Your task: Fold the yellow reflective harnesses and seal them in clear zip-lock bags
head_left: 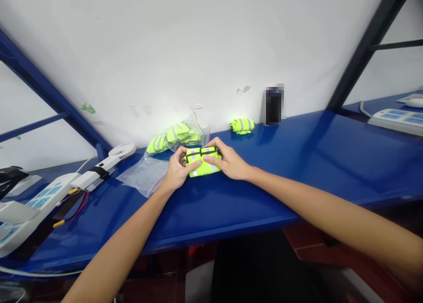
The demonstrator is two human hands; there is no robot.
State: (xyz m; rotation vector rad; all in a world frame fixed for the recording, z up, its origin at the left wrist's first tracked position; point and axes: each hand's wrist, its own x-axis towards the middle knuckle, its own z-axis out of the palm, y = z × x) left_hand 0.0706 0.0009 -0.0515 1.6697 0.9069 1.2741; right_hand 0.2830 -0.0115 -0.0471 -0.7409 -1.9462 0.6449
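Between my two hands is a partly rolled neon-yellow reflective vest (pixel 204 167) with grey bands and black trim, low over the blue table (pixel 280 175). My left hand (pixel 178 167) grips its left end, thumb on the front and fingers curled behind. At the right end my right hand (pixel 228 159) holds it the same way, thumb pressed on the near face. Just behind lie more folded yellow vests (pixel 175 136), partly inside a clear zip bag (pixel 196 122). Another flat clear bag (pixel 145 175) rests left of my left hand.
A rolled yellow vest (pixel 243 125) sits by the wall, beside a dark upright object (pixel 274 105) that is pixelated. On the left are a white handheld fan (pixel 122 150), a power strip (pixel 49 197) and loose wires (pixel 77 212). Another power strip (pixel 399 120) lies far right.
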